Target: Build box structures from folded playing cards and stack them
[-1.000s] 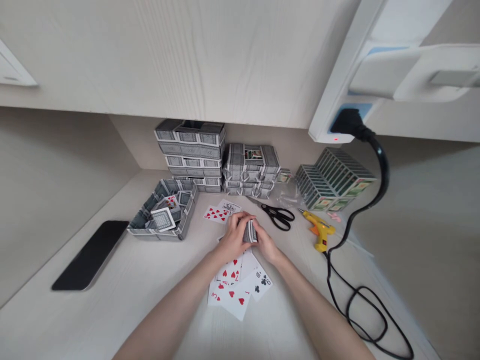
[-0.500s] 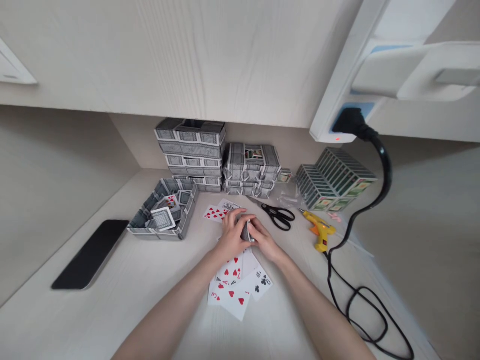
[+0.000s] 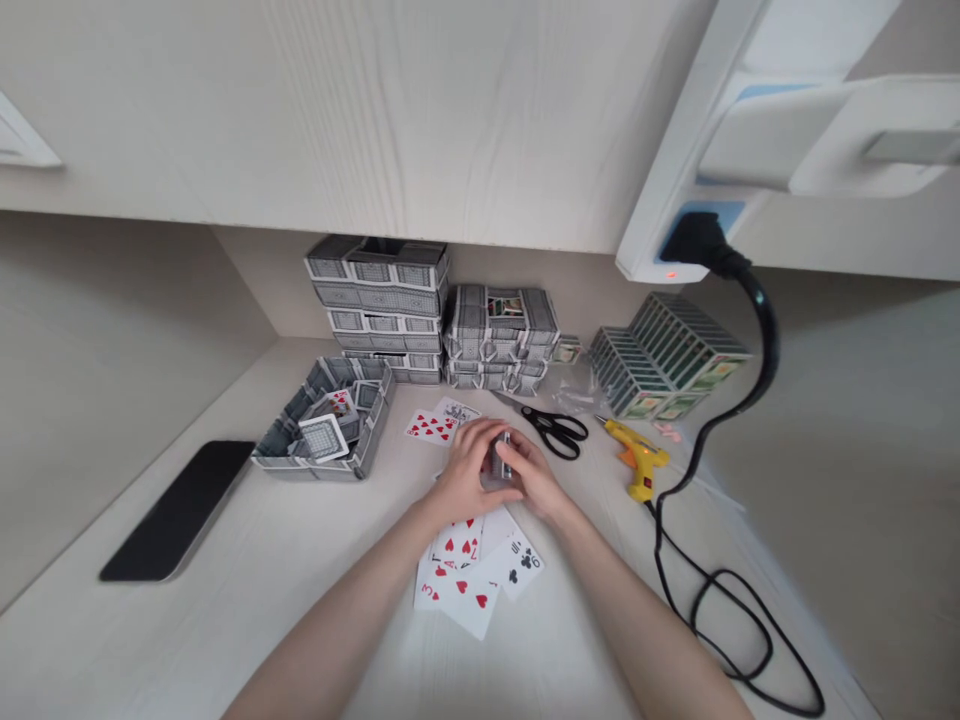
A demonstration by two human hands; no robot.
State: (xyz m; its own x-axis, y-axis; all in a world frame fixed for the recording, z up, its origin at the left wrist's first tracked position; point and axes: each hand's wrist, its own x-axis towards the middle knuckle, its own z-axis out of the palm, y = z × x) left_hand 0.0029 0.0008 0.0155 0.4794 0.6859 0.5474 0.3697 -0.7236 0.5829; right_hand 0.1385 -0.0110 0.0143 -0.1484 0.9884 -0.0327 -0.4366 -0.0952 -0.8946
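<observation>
Playing cards with patterned backs stand on edge between my two hands, partly hidden by the fingers. My right hand grips them from the right, its thumb against their near face. Curved around them on the other side is my left hand, fingers over the far edge and thumb reaching toward the right hand. Just below lie loose face-up cards, hearts and a nine of clubs among them. A heart card and another card lie beyond the left hand.
Black scissors and a yellow glue gun with a looped black cord lie right. A card-built tray holding cards and a black phone-like slab are left. Stacked card-built boxes and card packs stand behind.
My left thumb has swung down and away from the cards' top, and the left fingers have opened a little around them. The cards have turned slightly; the view has shifted a little.
</observation>
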